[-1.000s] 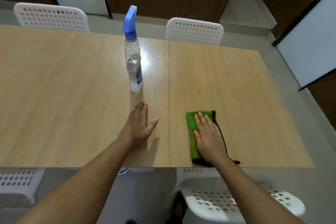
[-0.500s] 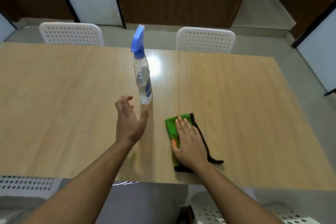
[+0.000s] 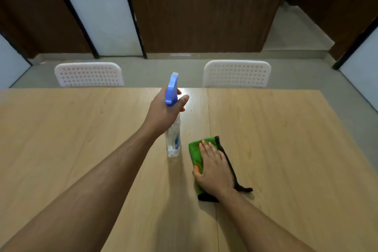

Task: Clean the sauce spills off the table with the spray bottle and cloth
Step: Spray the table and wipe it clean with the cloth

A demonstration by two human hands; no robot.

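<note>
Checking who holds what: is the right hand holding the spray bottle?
No, the left hand grips the bottle at its neck, while the right hand lies flat on the cloth.

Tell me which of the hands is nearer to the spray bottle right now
Left. The left hand grips the spray bottle around its neck, below the blue trigger head. The right hand lies flat on the green cloth, to the bottle's right and apart from it.

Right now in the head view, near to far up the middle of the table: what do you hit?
Right hand pressing flat on the green cloth → spray bottle gripped at its neck by the left hand → small sauce specks → far table edge → two white chairs.
</note>
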